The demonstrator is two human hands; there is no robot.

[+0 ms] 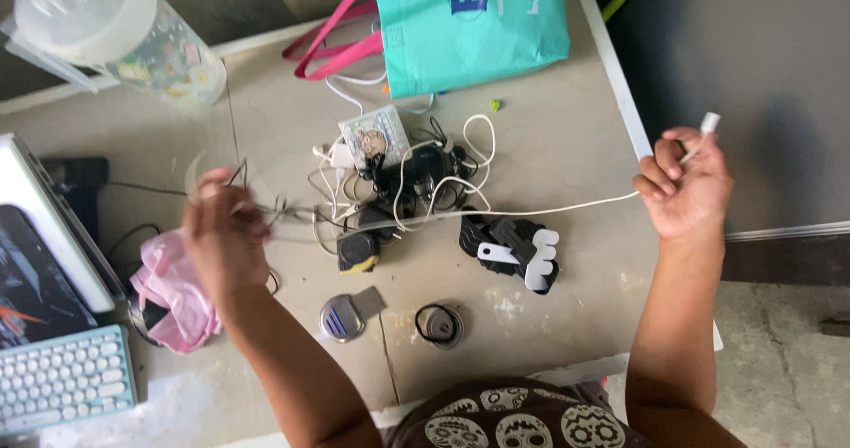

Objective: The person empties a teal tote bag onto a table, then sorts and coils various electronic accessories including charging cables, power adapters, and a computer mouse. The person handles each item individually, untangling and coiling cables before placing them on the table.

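Cable: white cable [531,211] ran crosswise over my desk [567,147], from the tangle [398,182] to my right.
Right hand [683,191]: clenched on its plug end — nearer.
Left hand [223,235]: pinched thin wires.

One head-worn camera looks steeply down, fairly near, at the table [549,160] (left side blurred).

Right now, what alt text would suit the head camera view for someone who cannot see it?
A person's right hand holds up one end of a white cable, while the left hand grips thin wires beside a tangled pile of cables on a beige table. A teal bag, pale keyboard and pink cloth lie around.
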